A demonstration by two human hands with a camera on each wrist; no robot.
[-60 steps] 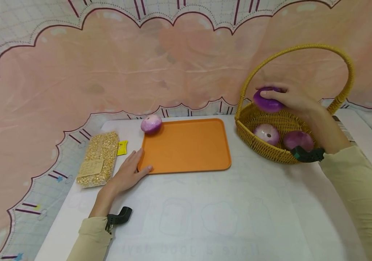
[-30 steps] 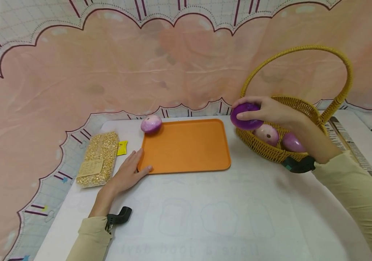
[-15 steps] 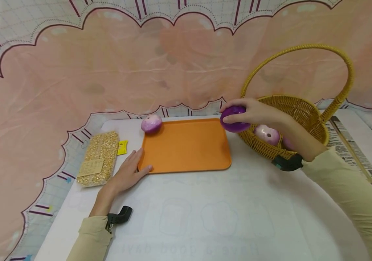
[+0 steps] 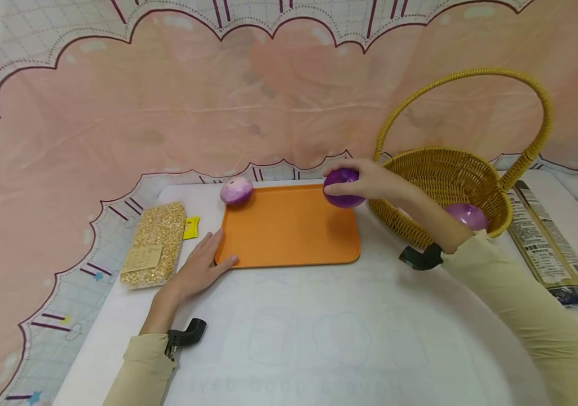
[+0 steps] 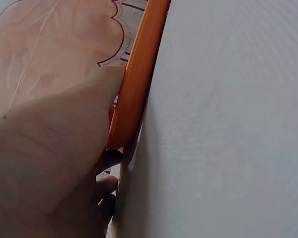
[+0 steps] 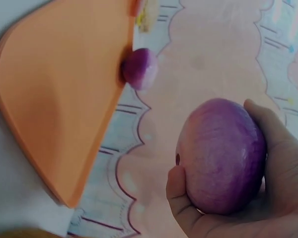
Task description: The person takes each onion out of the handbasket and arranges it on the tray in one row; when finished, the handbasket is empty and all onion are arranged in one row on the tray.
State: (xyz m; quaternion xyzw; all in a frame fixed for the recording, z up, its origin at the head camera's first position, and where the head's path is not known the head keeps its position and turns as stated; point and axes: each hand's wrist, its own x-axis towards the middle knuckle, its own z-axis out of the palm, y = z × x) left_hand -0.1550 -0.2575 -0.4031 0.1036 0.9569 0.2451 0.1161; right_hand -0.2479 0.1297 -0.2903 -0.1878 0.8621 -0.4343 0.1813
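My right hand (image 4: 372, 179) grips a purple red onion (image 6: 221, 156) between thumb and fingers, above the right back corner of an orange tray (image 4: 289, 231). At the tray's left front corner lies my left hand (image 4: 198, 268), its fingers along the left side and its thumb over the front edge. A second red onion (image 4: 237, 192) sits at the tray's left back corner. One more red onion (image 4: 466, 215) lies in a woven basket (image 4: 441, 166) on the right; a further one there is mostly hidden behind my right forearm.
A bag of corn kernels (image 4: 155, 245) lies left of the tray, with a small yellow packet (image 4: 191, 228) beside it. The basket's tall handle (image 4: 542, 107) arches up on the right. Past the basket lies a flat printed package (image 4: 552, 248).
My right hand has carried the onion left, out from over the basket to the tray's right back corner, lowering it. My left hand stays in place at the tray.
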